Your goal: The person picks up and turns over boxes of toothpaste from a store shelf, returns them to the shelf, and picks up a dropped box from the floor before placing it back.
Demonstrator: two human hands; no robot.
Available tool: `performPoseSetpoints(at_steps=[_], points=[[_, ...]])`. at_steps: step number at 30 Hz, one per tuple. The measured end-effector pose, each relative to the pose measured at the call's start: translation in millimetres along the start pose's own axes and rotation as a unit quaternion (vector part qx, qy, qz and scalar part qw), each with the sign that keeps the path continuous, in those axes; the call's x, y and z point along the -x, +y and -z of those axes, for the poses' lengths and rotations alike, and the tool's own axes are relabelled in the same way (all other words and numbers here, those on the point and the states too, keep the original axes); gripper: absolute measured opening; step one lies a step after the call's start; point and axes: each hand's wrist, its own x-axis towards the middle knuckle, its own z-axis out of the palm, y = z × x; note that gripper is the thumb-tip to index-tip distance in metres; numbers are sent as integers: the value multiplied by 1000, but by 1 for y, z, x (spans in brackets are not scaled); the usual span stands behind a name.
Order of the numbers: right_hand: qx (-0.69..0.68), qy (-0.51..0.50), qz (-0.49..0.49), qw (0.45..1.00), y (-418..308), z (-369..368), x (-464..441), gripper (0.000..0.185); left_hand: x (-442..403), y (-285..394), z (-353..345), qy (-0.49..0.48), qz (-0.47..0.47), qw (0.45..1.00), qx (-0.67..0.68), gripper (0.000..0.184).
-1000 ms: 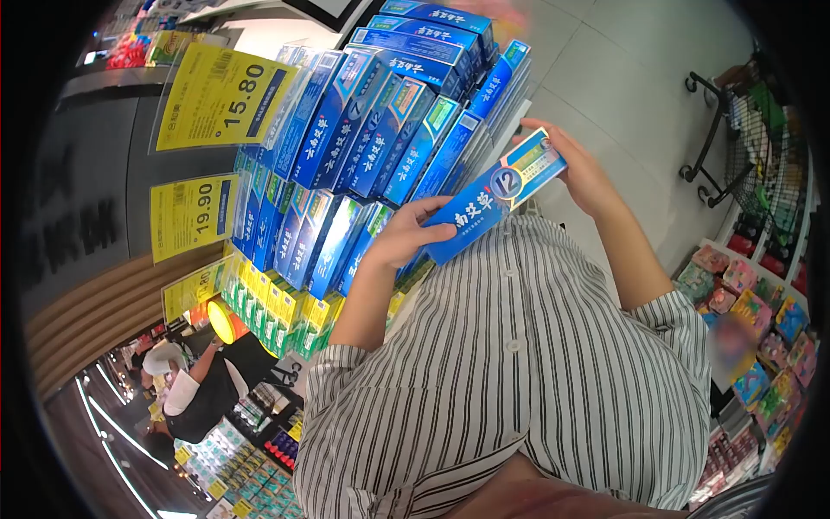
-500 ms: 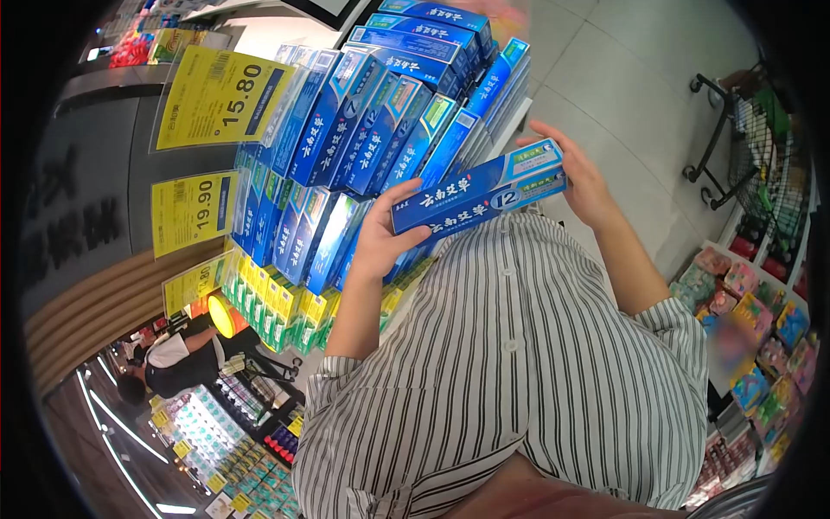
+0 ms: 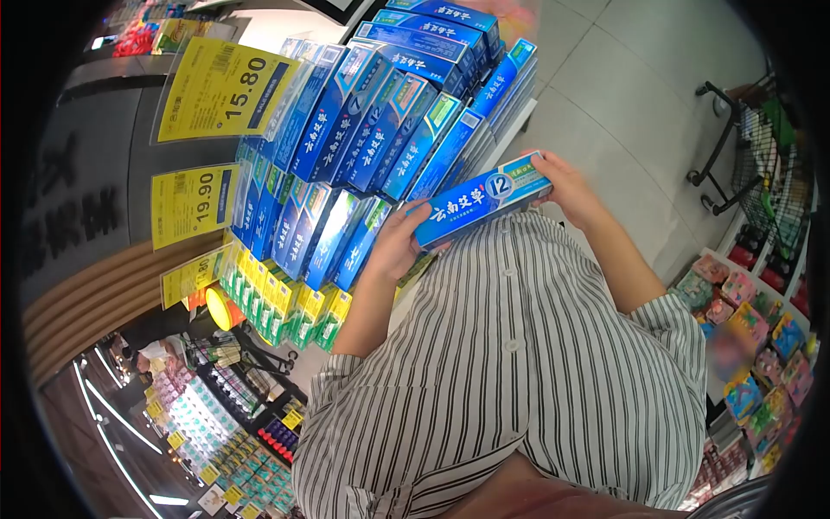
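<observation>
Blue cardboard, long and narrow, with white lettering and a circled "12" on its face — that is the glossy blue carton (image 3: 474, 206) you hold in front of your chest, just above your black-and-white striped shirt (image 3: 510, 346). Your left hand (image 3: 399, 246) grasps its left end, fingers over the top corner; part of that grip is hidden behind the cardboard. Your right hand (image 3: 566, 189) is closed around the other end, with fingertips at its upper corner. Neither hand is free. The carton tilts, its right end higher in the view, and its lettered face is turned up toward you.

As far as the view shows, the picking-up is done: the carton is clear of the upright blue boxes (image 3: 333, 121) ranked on the shelf beside your left arm, and it lies readable between your hands. Setting it down and letting go are not done. It looks unopened on the sides that show, but your hands cover the ends — you cannot tell from here about the flaps.

Near the boxes hang a yellow price card reading 15.80 (image 3: 226, 91) and another reading 19.90 (image 3: 194, 208). Green-and-yellow cartons (image 3: 270, 304) stand lower down. A black wire shopping cart (image 3: 756, 156) stands well apart, beyond your right arm.
</observation>
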Motion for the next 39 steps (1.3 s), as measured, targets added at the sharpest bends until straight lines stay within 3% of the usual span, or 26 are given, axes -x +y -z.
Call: performPoseSetpoints(at_steps=[4, 6, 9, 12, 13, 15, 19, 21, 25, 27, 31, 33, 39], points=[[51, -30, -104, 993, 3, 10, 0, 38, 1, -4, 3, 23, 47, 999, 4, 40], [51, -41, -94, 993, 7, 14, -3, 39, 0, -2, 5, 24, 64, 998, 2, 41], [48, -52, -62, 996, 8, 13, -7, 41, -4, -4, 15, -12, 85, 990, -115, 46], [62, -45, -20, 997, 6, 8, -11, 45, -4, -7, 14, 45, -10, 963, -267, 53], [80, -36, 1, 996, 5, 7, -13, 47, -5, -7, 15, 46, -11, 963, -266, 53], [83, -38, 12, 996, 1, 3, -16, 48, -6, -10, 17, 41, -115, 941, -316, 56], [79, -29, 64, 994, -1, 0, -32, 54, -7, -16, 16, 46, -161, 945, -280, 59], [86, -38, 69, 993, -3, -1, -43, 54, -12, -21, 22, 97, -251, 892, -362, 59], [73, -59, 113, 989, -13, -9, -61, 55, -10, -14, 14, 162, -304, 834, -431, 58], [76, -72, 141, 984, -22, -17, -68, 54, -6, -8, 6, 220, -360, 746, -515, 56], [102, -84, 204, 970, -29, -29, -90, 54, -10, -3, 8, 255, -391, 707, -531, 55], [104, -85, 211, 968, -32, -35, -99, 54, -12, 0, 10, 295, -399, 642, -585, 54], [128, -73, 227, 963, -36, -44, -121, 52, -18, 2, 15, 349, -396, 558, -640, 58]])
